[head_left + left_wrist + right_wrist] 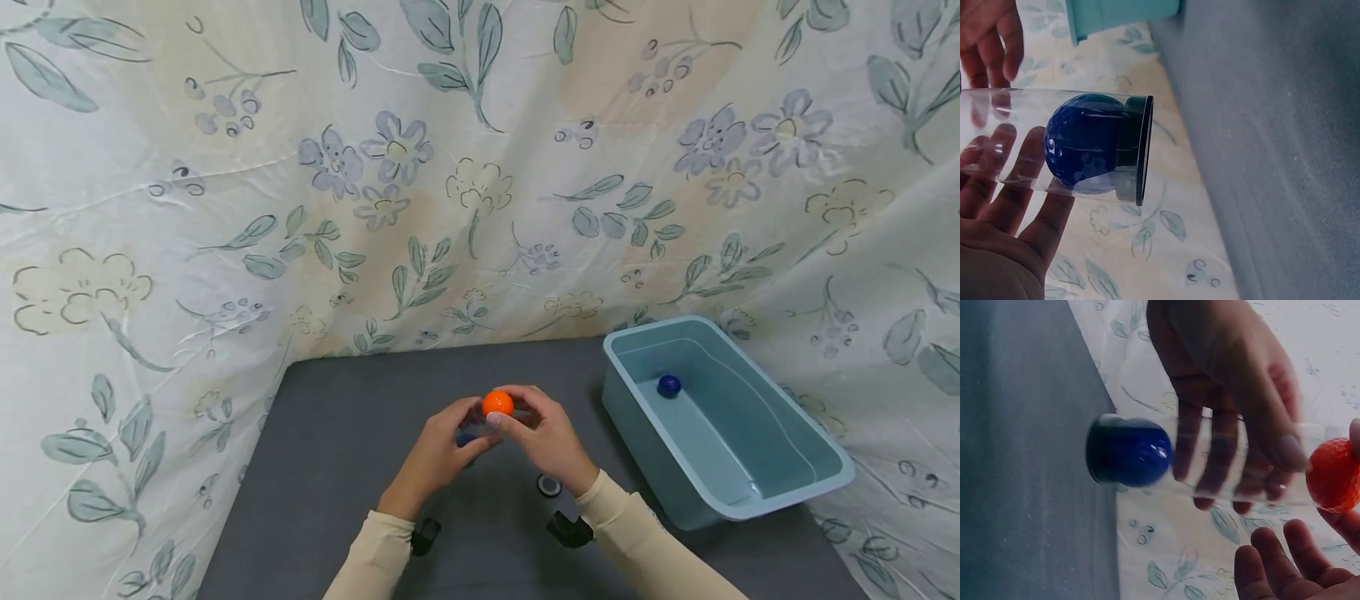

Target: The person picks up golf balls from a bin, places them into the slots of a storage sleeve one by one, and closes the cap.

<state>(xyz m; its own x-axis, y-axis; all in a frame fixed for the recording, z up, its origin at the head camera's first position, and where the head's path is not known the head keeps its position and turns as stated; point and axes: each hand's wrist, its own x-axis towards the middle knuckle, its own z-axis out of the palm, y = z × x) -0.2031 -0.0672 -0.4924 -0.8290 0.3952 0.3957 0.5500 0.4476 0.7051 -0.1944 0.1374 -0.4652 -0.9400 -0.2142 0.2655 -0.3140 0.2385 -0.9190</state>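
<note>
My left hand (435,450) grips a clear plastic tube (1197,450) with its fingers curled round the wall. Inside the tube, at its dark-capped bottom, sits a blue golf ball (1085,145). An orange golf ball (497,403) is right at the tube's other end, pinched between thumb and fingertips of my right hand (553,433). In the right wrist view, the orange ball (1334,476) overlaps the tube's rim, and several right-hand fingers (1300,553) spread below it.
A light blue plastic bin (660,454) stands on the right of the dark grey table (330,467), with a dark blue ball (669,386) inside. A small round black-rimmed cap (549,485) lies near my right wrist. Floral cloth (480,250) hangs behind the table.
</note>
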